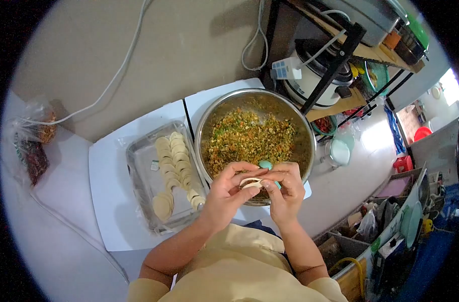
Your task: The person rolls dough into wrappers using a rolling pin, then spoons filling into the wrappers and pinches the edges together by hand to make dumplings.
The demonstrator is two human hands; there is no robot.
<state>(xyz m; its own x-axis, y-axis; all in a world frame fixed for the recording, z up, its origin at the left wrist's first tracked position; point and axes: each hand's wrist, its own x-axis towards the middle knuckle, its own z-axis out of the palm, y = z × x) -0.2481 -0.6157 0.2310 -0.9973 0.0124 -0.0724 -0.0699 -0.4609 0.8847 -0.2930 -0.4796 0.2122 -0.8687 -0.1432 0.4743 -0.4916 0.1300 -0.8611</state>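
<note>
Above the near rim of a large steel bowl [310,146], my two hands meet around a dumpling [251,183], a pale round wrapper folded over dark filling. My left hand [223,194] cradles it from the left, thumb along its edge. The fingers of my right hand [283,187] pinch the wrapper's right end. A turquoise utensil [265,164] shows in part behind my right fingers; whether that hand holds it, I cannot tell. Chopped orange, green and yellow filling [249,138] lies in the bowl. Left of it, a clear-lined tray [144,183] carries rows of stacked round wrappers [175,161].
Tray and bowl stand on a white table [111,201] against the wall. At the right are a shelf rack [335,65], a rice cooker [310,90] and a power strip [285,69]. A plastic bag [33,146] and a white cable [108,90] are at the left.
</note>
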